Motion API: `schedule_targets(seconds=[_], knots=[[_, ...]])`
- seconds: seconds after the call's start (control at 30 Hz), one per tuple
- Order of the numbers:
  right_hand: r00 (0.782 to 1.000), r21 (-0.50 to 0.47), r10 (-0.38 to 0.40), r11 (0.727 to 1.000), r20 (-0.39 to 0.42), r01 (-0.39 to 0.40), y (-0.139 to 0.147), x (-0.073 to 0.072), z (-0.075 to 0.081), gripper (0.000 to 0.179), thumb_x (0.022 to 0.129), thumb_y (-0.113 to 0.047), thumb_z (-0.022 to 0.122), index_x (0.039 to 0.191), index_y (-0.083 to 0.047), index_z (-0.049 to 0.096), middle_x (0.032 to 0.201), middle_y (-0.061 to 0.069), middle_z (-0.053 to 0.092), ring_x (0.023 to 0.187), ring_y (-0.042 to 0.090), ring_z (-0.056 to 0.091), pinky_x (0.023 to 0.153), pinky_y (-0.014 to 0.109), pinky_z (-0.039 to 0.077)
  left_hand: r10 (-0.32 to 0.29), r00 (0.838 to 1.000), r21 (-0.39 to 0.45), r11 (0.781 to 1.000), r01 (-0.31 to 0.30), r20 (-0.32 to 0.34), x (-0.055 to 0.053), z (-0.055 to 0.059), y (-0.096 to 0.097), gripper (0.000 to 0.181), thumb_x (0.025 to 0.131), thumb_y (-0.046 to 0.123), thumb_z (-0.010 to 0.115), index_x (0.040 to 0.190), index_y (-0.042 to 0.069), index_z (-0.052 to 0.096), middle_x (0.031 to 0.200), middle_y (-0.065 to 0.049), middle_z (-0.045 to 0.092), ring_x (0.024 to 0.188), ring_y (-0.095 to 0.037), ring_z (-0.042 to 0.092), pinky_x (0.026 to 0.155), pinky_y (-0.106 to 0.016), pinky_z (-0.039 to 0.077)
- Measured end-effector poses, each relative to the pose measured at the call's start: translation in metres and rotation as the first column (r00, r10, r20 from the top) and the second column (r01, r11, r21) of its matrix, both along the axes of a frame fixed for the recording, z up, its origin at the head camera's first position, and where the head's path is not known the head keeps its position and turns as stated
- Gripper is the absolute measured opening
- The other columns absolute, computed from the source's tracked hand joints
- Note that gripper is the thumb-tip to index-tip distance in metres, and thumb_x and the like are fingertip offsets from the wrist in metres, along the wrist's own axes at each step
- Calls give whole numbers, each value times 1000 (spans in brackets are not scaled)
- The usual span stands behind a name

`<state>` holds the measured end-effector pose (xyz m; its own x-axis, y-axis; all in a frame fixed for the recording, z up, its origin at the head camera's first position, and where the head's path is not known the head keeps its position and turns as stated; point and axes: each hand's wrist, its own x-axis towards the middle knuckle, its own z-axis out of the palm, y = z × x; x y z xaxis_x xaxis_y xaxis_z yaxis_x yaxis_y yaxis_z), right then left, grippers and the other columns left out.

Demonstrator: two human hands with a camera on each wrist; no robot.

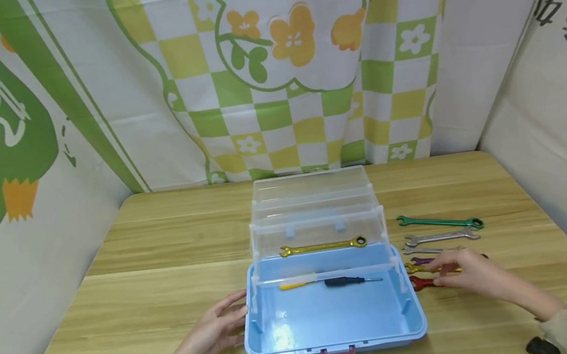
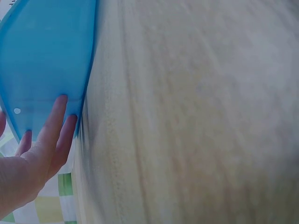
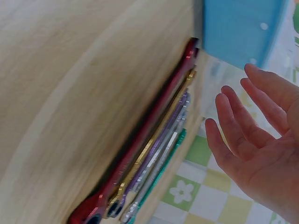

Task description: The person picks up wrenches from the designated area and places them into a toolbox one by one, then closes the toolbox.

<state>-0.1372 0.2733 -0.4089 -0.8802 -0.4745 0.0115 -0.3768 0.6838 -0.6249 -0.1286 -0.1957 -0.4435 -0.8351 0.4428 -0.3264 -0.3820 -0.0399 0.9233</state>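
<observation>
"How was the right hand [image 1: 462, 272] held?"

"In the right wrist view its fingers were seen loosely spread, and nothing was gripped between them."

"And where was the red, glossy metal wrench [image 1: 423, 283] to be found?"

"It was placed on the wood-grained table [image 1: 161, 246], below this hand. In the head view the forked end was left uncovered, just to the left of the fingertips. The long axis was laid crosswise, with the forked end pointed towards the box. By the right hand it was reached more nearly than by the left."

"How was it shaped?"

"A slim shaft was shown, finished by a ring at the other end. Beside it a gold-coloured metal wrench [image 1: 415, 268] was laid, almost parallel."

"And farther away?"

"The light-blue plastic box [image 1: 334, 320] was seen there; its left wall was touched by the stretched fingers of the left hand [image 1: 210, 331]."
</observation>
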Motion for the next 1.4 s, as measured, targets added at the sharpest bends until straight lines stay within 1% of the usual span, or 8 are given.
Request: schedule_targets(seconds=[0.13,0.23,0.4,0.63,0.83,0.97,1.1,1.4], knots=[[999,22,37,999,-17,-37,1,-3,-7,19,75,-9,68,91,0,66,88,10,63,72,6,58,61,23,51,1,1000,2,1000,-1,-1,0,0,0,66,89,17,51,137,-6,13,130,-29,34,106,-25,51,88,-46,43],[999,32,45,999,-13,-44,2,-4,-11,17,74,-6,68,90,0,66,88,11,64,71,9,59,61,23,51,0,1000,7,1000,0,-1,0,0,0,66,89,17,51,137,-7,12,129,-29,34,106,-25,51,88,-46,43],[1000,69,24,997,18,-25,4,-6,-16,18,74,-7,67,91,-2,66,89,9,65,74,13,59,62,24,50,-3,1000,9,1000,3,-2,0,0,0,65,89,17,50,137,-6,13,129,-28,36,105,-25,52,88,-46,43],[1000,123,4,992,-4,-3,7,-8,-22,16,74,-9,68,90,-5,68,89,5,64,82,21,59,67,30,51,-7,1000,13,1000,7,-1,0,-1,0,65,89,16,50,137,-6,13,127,-25,40,104,-24,52,88,-46,43],[1000,142,-4,990,12,2,9,-9,-26,15,74,-9,68,89,-6,68,87,1,62,78,17,57,63,26,49,0,1000,15,1000,0,5,0,-1,0,65,88,16,51,137,-7,13,125,-23,42,104,-24,52,88,-47,42],[1000,155,-14,988,17,11,9,-9,-28,16,73,-7,68,89,-5,68,83,-2,59,74,12,53,59,22,46,-2,1000,16,1000,2,3,0,-1,0,65,88,16,51,137,-7,13,127,-25,40,105,-26,52,88,-47,42],[999,153,-16,988,42,10,8,-10,-30,17,74,-6,68,90,-3,68,82,-1,58,72,9,51,55,20,44,-3,1000,17,1000,3,3,1,-1,0,65,89,16,51,137,-7,13,128,-26,38,105,-26,51,88,-47,42],[999,194,-32,981,22,27,8,-12,-34,16,72,-7,69,89,-4,69,82,-4,58,74,10,51,56,20,43,-2,1000,21,1000,2,3,1,-2,-1,64,89,16,50,137,-7,13,127,-25,40,105,-25,51,89,-47,42]])
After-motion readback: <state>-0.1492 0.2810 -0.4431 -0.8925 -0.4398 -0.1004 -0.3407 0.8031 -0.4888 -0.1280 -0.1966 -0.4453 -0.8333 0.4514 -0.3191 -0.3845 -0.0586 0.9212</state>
